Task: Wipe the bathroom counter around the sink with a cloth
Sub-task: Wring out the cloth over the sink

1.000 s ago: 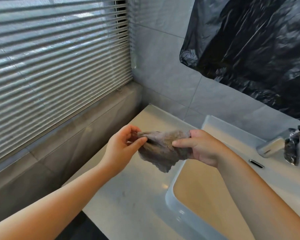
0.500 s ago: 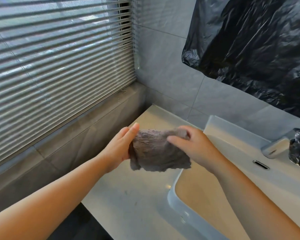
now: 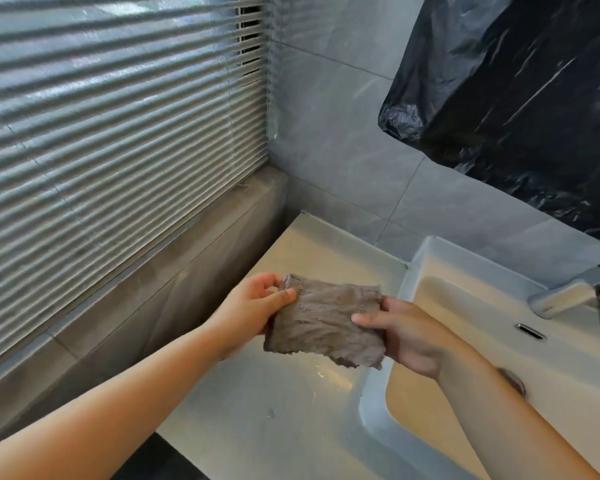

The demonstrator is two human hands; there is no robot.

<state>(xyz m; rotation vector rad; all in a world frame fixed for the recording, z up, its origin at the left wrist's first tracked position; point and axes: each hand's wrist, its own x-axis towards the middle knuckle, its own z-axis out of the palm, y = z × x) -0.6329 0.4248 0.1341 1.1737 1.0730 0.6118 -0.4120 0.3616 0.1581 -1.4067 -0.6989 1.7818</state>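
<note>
Head view looks down on a grey-brown cloth [image 3: 326, 320] held spread in the air above the pale surface [image 3: 274, 403], just left of the white sink [image 3: 373, 407]. At the cloth's upper left corner the left hand [image 3: 253, 306] pinches it, thumb on top. On its right edge the right hand [image 3: 406, 334] grips it, thumb across the front, fingers behind. A chrome faucet [image 3: 561, 296] sits far right. Slatted blinds [image 3: 118, 168] fill the left, and black plastic sheeting [image 3: 516, 98] hangs on the tiled wall.

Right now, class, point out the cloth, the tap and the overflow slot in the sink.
cloth [image 3: 326, 323], head view, middle of the spread fabric.
tap [image 3: 564, 298], head view, top of the spout.
overflow slot [image 3: 530, 331], head view, centre of the opening.
</note>
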